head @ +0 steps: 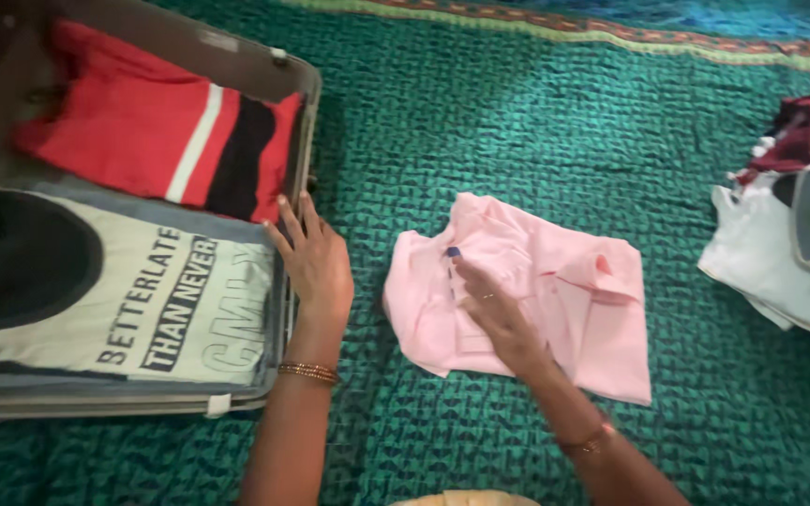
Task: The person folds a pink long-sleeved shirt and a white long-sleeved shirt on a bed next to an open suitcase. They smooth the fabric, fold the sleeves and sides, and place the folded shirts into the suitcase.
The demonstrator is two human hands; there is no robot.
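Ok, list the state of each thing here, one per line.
suitcase: open, packed with folded clothes
red shirt: folded, in the suitcase
grey printed shirt: folded flat, in the suitcase
pink shirt: folded, on the green bedspread
left hand: flat on the suitcase edge
right hand: flat on the pink shirt
clothes pile: loose, unfolded

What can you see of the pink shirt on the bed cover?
The pink shirt is a pale, soft-looking cloth garment, folded into a rough rectangle with its collar showing near the right side. It lies flat on the green quilted cover, between the open suitcase and a pile of clothes. The right hand rests flat on its left half, fingers spread; the left hand is apart from it, on the suitcase edge.
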